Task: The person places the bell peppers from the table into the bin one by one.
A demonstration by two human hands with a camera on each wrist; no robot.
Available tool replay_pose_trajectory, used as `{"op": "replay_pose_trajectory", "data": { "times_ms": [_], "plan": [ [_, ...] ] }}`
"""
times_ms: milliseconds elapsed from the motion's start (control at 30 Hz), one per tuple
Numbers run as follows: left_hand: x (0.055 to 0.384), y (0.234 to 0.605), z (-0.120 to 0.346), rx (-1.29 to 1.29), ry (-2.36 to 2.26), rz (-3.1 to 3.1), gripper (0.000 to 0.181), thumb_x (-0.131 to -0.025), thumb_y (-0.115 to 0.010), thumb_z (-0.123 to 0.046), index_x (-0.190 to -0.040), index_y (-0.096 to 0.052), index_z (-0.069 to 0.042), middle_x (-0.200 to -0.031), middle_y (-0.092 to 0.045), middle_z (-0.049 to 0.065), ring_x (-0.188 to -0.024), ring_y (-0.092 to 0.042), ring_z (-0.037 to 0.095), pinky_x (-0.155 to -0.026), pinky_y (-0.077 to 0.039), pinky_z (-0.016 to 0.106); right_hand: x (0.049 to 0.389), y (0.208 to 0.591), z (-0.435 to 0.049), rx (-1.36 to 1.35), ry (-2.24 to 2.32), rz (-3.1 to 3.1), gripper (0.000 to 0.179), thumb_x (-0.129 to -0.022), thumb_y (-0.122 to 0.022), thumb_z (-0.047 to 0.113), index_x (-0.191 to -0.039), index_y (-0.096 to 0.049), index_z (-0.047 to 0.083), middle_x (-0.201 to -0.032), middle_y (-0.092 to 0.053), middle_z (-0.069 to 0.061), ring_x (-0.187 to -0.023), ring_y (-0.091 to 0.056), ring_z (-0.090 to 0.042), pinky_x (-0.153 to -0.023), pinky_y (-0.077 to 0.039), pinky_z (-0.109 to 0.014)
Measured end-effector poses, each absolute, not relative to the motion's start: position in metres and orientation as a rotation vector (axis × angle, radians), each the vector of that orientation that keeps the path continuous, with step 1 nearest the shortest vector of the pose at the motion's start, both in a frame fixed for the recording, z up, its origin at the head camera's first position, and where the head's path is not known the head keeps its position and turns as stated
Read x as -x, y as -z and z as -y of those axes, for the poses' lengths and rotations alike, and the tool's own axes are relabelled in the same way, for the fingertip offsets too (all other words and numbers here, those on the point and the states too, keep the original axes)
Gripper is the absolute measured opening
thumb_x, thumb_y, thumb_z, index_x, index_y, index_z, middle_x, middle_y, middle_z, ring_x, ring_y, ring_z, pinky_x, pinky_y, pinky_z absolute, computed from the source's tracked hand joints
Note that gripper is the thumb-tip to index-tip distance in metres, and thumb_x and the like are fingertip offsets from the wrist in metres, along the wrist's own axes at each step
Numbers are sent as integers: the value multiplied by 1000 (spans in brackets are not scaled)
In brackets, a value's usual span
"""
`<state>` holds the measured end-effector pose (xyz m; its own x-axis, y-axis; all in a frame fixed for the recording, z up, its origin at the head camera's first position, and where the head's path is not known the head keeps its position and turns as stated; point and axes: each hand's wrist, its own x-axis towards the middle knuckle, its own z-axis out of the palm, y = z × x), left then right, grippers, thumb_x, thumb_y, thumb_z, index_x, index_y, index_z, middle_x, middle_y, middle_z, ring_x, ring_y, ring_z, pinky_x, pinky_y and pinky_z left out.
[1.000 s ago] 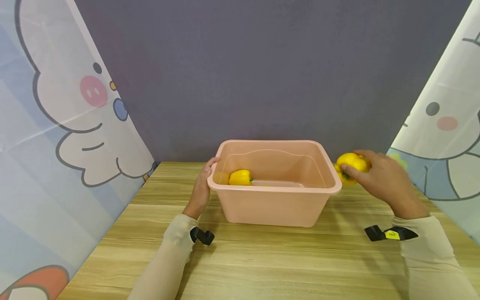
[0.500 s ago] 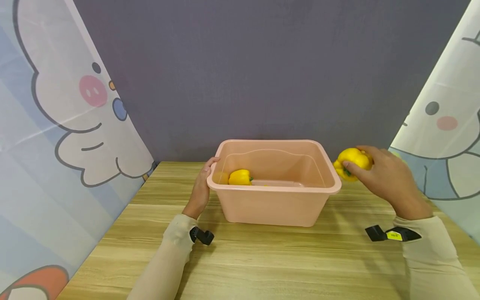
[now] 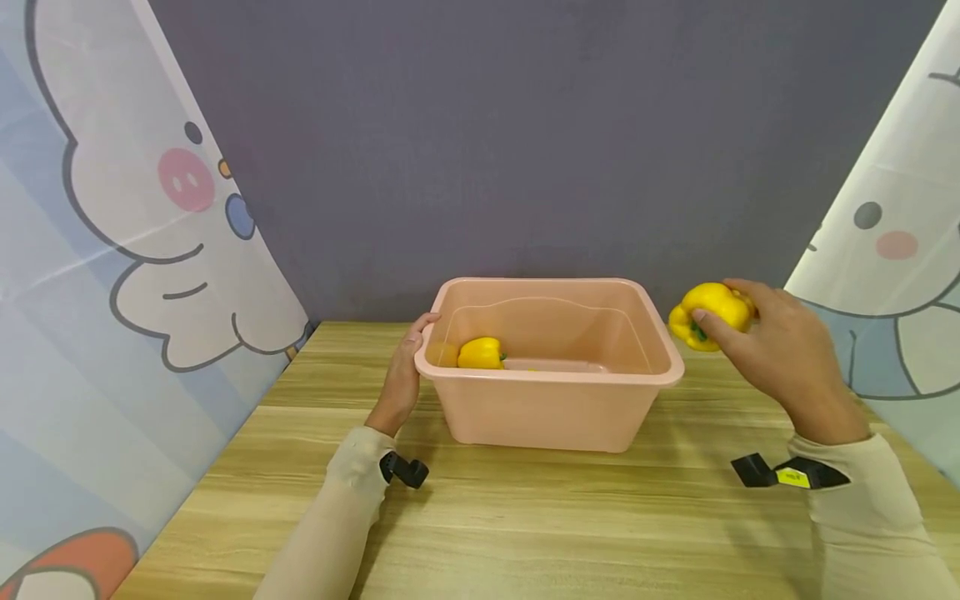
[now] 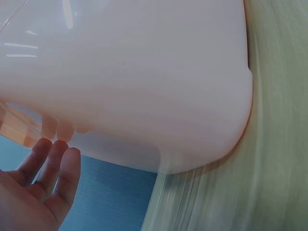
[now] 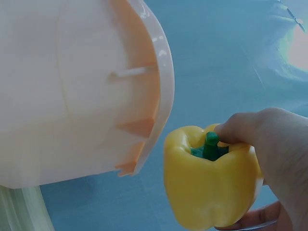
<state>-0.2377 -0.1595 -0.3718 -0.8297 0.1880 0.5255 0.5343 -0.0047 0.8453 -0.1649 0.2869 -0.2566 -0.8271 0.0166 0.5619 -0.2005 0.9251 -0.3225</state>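
My right hand (image 3: 787, 350) grips a yellow bell pepper (image 3: 712, 312) above the table, just outside the right end of a pink plastic bin (image 3: 547, 412). In the right wrist view the bell pepper (image 5: 209, 185) shows its green stem, with the thumb near the stem and fingers behind and below. The bin's rim (image 5: 166, 72) is beside it, apart from it. At the bin's left end my left hand (image 3: 401, 375) rests against the rim and side. Its fingers (image 4: 67, 173) look fairly straight against the outer wall. Another yellow bell pepper (image 3: 482, 354) lies inside the bin, at the left.
The bin stands on a wood-grain table (image 3: 525, 517). A dark grey panel (image 3: 525, 150) rises behind it. Cartoon-printed sheets (image 3: 142, 317) flank the table on both sides. Deeper in the bin, a tiny yellow patch shows just over the front rim.
My right hand has raised the bell pepper a little and shifted slightly right. The left hand and the bin have stayed in place.
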Motion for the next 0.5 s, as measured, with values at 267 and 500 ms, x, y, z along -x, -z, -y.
{"op": "replay_pose_trajectory", "data": {
  "times_ms": [267,500],
  "plan": [
    [237,368,160,721,1945,2027,52,-108,-24,-35,-149,-41,-7,-153,-40,12,-131,-42,26,-104,-38,33,164,255,-280,-147,-511,2460,60,-93,-65,44,-132,-58,-1,-119,-60,-31,-95,-54,-46,-68,-37,-53],
    [233,362,161,692,1985,2065,49,-109,-27,-33,-149,-42,-8,-151,-42,11,-126,-47,39,-99,-44,34,163,258,-277,-165,-523,2448,59,-93,-65,41,-134,-58,-1,-121,-59,-32,-101,-53,-48,-73,-37,-58]
  ]
}}
